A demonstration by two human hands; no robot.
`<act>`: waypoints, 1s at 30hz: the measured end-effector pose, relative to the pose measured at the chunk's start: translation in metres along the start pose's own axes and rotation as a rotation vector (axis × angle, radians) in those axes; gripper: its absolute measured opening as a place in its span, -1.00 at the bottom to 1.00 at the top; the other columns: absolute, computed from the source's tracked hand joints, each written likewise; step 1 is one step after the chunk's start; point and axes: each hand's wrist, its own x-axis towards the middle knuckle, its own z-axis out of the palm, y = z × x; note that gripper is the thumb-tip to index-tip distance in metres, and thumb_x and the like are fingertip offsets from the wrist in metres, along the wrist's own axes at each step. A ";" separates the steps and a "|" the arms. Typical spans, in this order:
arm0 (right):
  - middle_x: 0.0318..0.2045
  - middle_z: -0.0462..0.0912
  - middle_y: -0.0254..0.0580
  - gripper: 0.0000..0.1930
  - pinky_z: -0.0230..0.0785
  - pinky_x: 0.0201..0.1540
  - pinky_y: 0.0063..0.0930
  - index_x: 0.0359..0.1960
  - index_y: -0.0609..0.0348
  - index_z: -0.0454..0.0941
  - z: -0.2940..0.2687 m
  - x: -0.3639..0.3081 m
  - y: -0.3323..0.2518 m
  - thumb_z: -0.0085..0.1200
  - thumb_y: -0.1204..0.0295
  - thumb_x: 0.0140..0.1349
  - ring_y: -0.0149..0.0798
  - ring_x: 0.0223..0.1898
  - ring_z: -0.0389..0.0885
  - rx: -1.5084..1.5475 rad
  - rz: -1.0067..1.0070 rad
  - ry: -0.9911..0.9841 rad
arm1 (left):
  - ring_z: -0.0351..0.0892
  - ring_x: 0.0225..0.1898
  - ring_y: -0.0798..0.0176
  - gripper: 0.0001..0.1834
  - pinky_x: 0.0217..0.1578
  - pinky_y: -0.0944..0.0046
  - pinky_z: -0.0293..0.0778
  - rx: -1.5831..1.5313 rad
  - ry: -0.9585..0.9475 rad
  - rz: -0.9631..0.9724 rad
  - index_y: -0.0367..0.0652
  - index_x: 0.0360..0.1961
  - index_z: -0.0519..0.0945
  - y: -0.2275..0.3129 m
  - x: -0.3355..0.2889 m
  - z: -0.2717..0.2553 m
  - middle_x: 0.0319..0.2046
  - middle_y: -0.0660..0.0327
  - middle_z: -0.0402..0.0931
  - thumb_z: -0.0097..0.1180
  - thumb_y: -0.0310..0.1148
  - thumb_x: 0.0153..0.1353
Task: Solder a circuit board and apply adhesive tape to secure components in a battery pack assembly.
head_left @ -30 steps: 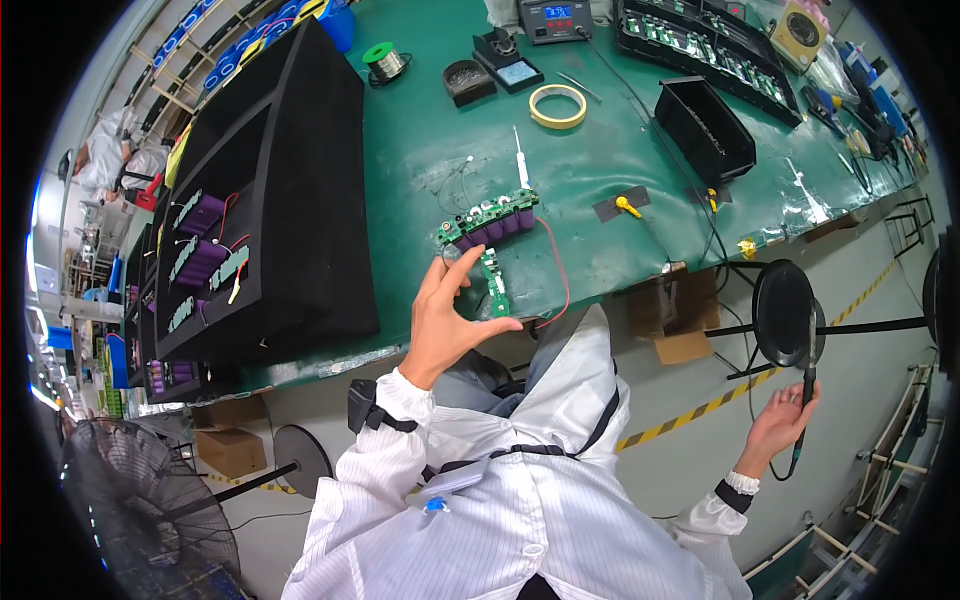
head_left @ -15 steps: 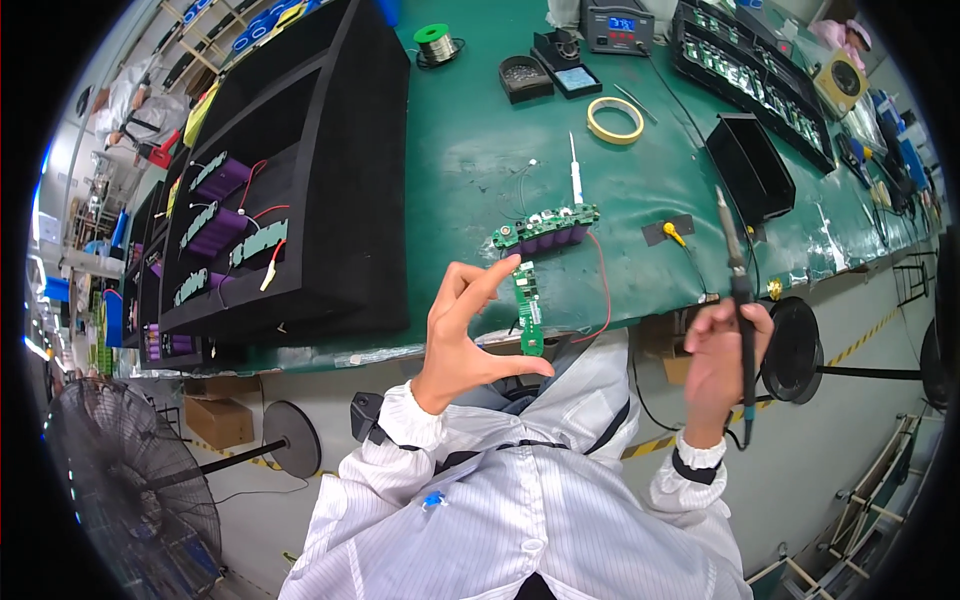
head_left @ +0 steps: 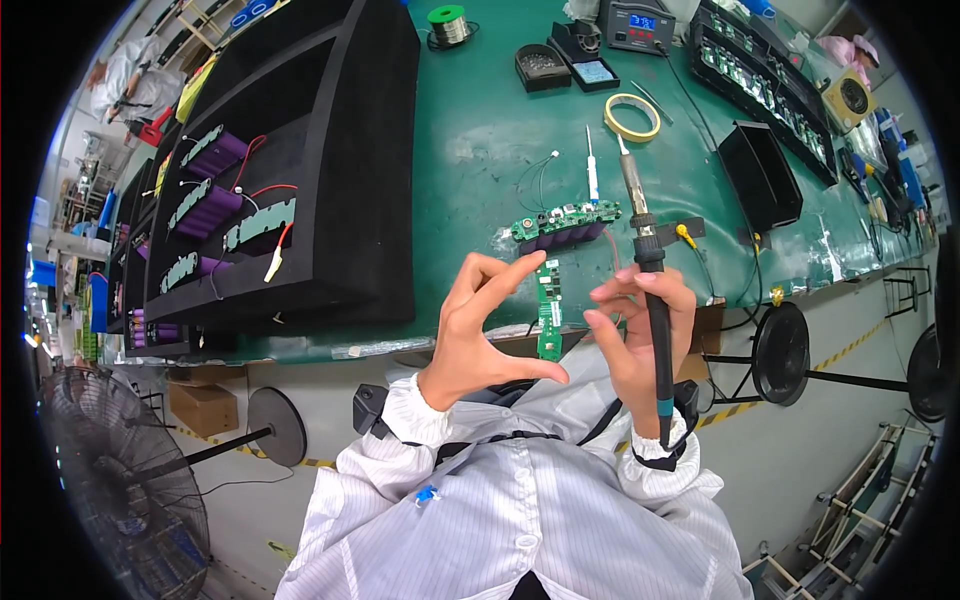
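Observation:
My left hand (head_left: 480, 330) holds a narrow green circuit board (head_left: 550, 310) by its ends, index fingertip at the top and thumb at the bottom. In my right hand (head_left: 650, 340) lies a soldering iron (head_left: 648, 245), its black handle against the palm and its tip pointing away from me. Just beyond the held board sits a battery pack (head_left: 565, 232) with purple cells and a green board along its top. A red wire runs from it toward my right hand. A white slim tool (head_left: 592, 175) with a thin shaft lies behind the pack.
Black compartment rack (head_left: 365, 190) with purple battery packs stands left. Solder spool (head_left: 448, 25), soldering station (head_left: 637, 25), iron stand (head_left: 590, 68) and yellow tape roll (head_left: 632, 118) lie farther back. Right are a black bin (head_left: 760, 180) and a tray of boards (head_left: 765, 85). A fan (head_left: 130, 480) stands lower left.
My right hand has moved left with the soldering iron, closer to the small board. The left hand keeps its hold on the board; the whole view has shifted slightly.

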 end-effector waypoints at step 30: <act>-0.08 0.48 -0.04 -0.60 0.56 -0.25 -0.45 0.14 0.26 0.39 -0.015 0.017 -0.001 0.13 0.51 0.28 -0.25 -0.16 0.63 -0.097 0.004 0.077 | 0.40 -0.22 0.24 0.18 -0.23 0.28 0.40 -0.090 0.016 0.004 -0.21 0.18 0.58 -0.013 -0.004 -0.005 -0.19 0.21 0.37 0.62 0.26 -0.52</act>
